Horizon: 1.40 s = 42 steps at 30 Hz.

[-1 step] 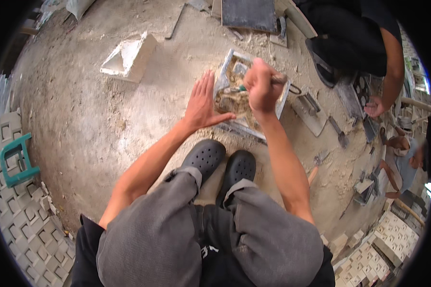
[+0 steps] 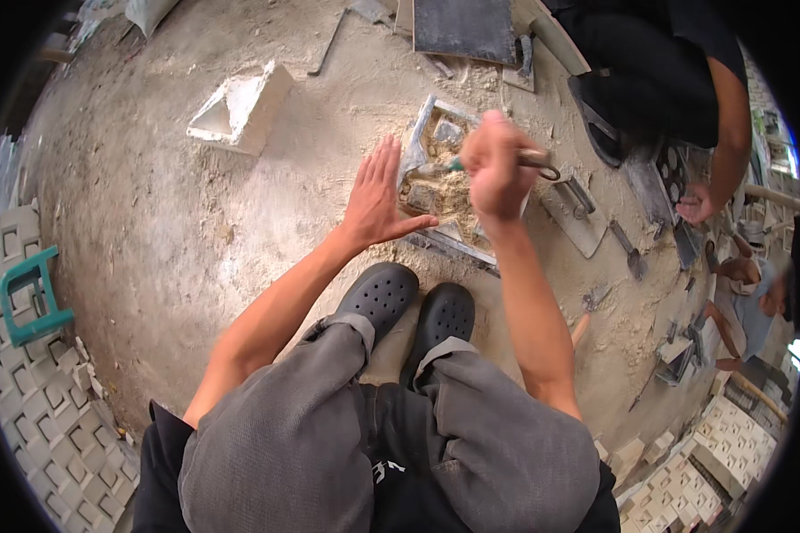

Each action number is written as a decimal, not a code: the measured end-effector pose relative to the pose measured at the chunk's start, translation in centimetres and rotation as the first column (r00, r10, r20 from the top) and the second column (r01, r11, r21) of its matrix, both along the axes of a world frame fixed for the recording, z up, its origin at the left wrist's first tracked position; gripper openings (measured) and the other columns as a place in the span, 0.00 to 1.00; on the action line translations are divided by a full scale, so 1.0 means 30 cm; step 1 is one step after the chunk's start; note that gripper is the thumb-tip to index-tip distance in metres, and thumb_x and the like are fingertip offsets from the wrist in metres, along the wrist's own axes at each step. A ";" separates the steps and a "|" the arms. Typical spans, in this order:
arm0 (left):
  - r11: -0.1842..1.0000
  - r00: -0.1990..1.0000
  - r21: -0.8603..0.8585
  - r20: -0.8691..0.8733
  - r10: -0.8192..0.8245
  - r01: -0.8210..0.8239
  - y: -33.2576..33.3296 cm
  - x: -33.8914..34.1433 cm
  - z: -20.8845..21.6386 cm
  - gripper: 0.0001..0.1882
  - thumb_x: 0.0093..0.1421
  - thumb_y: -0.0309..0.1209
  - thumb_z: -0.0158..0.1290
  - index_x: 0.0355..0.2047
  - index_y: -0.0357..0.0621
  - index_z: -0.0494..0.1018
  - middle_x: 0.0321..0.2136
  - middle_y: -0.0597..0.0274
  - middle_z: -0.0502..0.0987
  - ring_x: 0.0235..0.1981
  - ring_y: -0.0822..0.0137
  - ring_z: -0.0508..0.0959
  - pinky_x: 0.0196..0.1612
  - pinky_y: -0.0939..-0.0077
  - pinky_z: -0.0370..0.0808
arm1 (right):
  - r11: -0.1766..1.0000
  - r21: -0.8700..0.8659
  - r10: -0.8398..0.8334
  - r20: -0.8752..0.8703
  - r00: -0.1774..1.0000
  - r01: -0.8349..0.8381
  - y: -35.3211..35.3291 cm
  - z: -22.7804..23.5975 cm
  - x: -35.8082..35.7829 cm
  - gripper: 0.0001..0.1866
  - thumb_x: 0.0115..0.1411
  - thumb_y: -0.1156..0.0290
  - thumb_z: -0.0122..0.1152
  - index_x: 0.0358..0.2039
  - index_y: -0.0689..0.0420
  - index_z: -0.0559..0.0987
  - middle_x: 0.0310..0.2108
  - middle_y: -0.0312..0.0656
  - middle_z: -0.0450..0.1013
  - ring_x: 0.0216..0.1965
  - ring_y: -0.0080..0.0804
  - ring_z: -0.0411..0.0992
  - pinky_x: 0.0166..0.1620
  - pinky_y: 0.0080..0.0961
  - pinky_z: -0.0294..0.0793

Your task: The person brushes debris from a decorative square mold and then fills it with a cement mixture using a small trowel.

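Note:
On the ground ahead of my feet lies a rectangular mould [image 2: 449, 249] with a pale grey frame, its inside covered with loose sandy material around raised greyish shapes. My left hand [image 2: 378, 195] rests along its left side, fingers stretched and thumb spread across the near left corner, holding nothing. Above the mould's right part, my right hand [image 2: 500, 173], slightly blurred, is closed around a handled tool [image 2: 535, 158]. A wire loop sticks out at the tool's right end. On its left a green collar and a thin pale tip point into the mould; its exact kind is unclear.
A white hollow wedge-shaped block [image 2: 244, 108] sits at far left. Right of the mould lie a plastering trowel [image 2: 573, 213] and a small trowel [image 2: 629, 251]. Another person's hand [image 2: 698, 202] is at right. A green stool [image 2: 36, 296] stands at left beside stacked patterned blocks [image 2: 40, 400].
My right hand has shifted slightly right and toward me with the tool, exposing more of the mould's inside. My left hand stays in place.

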<state>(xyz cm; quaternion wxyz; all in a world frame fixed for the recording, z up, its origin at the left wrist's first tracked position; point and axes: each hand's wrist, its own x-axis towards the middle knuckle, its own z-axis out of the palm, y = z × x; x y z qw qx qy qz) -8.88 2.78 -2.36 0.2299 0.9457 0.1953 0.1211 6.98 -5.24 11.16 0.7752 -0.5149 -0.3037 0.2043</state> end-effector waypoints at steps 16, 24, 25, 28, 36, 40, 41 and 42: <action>0.996 0.996 -0.032 0.027 -0.082 0.083 -0.005 -0.010 -0.018 0.74 0.48 0.69 0.63 0.73 0.32 0.32 0.71 0.28 0.45 0.71 0.35 0.53 0.71 0.48 0.55 | 0.973 0.005 0.224 0.221 0.949 -0.231 -0.066 0.091 -0.003 0.21 0.61 0.70 0.57 0.13 0.64 0.70 0.10 0.33 0.61 0.11 0.20 0.55 0.17 0.28 0.51; 0.977 0.869 -0.210 0.491 0.068 0.042 0.016 0.012 -0.039 0.77 0.44 0.64 0.69 0.74 0.40 0.26 0.72 0.30 0.41 0.67 0.38 0.63 0.65 0.51 0.67 | 0.996 -0.093 0.051 0.399 0.915 -0.015 -0.052 -0.163 -0.025 0.20 0.59 0.70 0.54 0.12 0.63 0.66 0.09 0.36 0.58 0.12 0.23 0.55 0.18 0.30 0.53; 0.984 0.832 -0.174 0.552 0.058 0.047 0.021 0.013 -0.050 0.77 0.44 0.64 0.69 0.74 0.42 0.26 0.72 0.30 0.40 0.67 0.38 0.63 0.65 0.51 0.67 | 0.999 -0.054 0.024 0.386 0.922 -0.004 -0.046 -0.168 -0.021 0.20 0.59 0.70 0.54 0.12 0.63 0.66 0.10 0.35 0.58 0.12 0.23 0.55 0.18 0.30 0.52; 0.996 0.983 -0.061 0.176 -0.060 0.072 0.017 0.002 -0.035 0.70 0.46 0.65 0.67 0.75 0.45 0.37 0.68 0.28 0.54 0.65 0.38 0.66 0.64 0.50 0.67 | 0.994 -0.063 0.099 0.153 0.983 -0.090 -0.048 -0.083 0.025 0.21 0.61 0.71 0.53 0.11 0.63 0.65 0.11 0.33 0.60 0.14 0.20 0.54 0.19 0.28 0.51; 0.910 0.947 -0.409 0.314 0.068 0.071 0.013 -0.003 -0.032 0.75 0.44 0.64 0.70 0.74 0.38 0.34 0.68 0.32 0.57 0.63 0.41 0.70 0.63 0.52 0.68 | 0.995 -0.021 0.096 0.067 0.993 -0.094 -0.018 -0.190 -0.038 0.22 0.65 0.71 0.50 0.13 0.61 0.68 0.11 0.32 0.63 0.14 0.19 0.57 0.19 0.26 0.54; 0.936 0.971 -0.344 0.237 0.005 0.079 0.014 -0.005 -0.033 0.78 0.42 0.63 0.71 0.74 0.38 0.30 0.69 0.33 0.55 0.63 0.41 0.69 0.62 0.53 0.70 | 0.987 -0.057 0.148 -0.072 0.986 -0.153 0.010 -0.153 -0.012 0.23 0.66 0.70 0.51 0.12 0.59 0.67 0.11 0.31 0.62 0.14 0.18 0.56 0.18 0.25 0.54; 0.935 0.991 -0.349 0.131 -0.022 0.067 0.013 -0.006 -0.021 0.77 0.42 0.63 0.71 0.74 0.38 0.32 0.68 0.33 0.57 0.63 0.41 0.70 0.61 0.54 0.71 | 0.988 -0.015 0.155 -0.076 0.985 -0.156 0.008 -0.134 0.004 0.23 0.66 0.70 0.51 0.12 0.59 0.66 0.11 0.30 0.62 0.13 0.17 0.56 0.18 0.25 0.53; 0.935 0.999 -0.352 0.023 -0.049 0.054 0.011 -0.007 -0.010 0.76 0.42 0.64 0.71 0.74 0.38 0.34 0.67 0.33 0.59 0.63 0.41 0.71 0.61 0.55 0.72 | 0.987 0.026 0.161 -0.079 0.984 -0.159 0.000 -0.114 0.023 0.24 0.66 0.70 0.51 0.11 0.58 0.66 0.11 0.30 0.61 0.13 0.17 0.55 0.18 0.24 0.53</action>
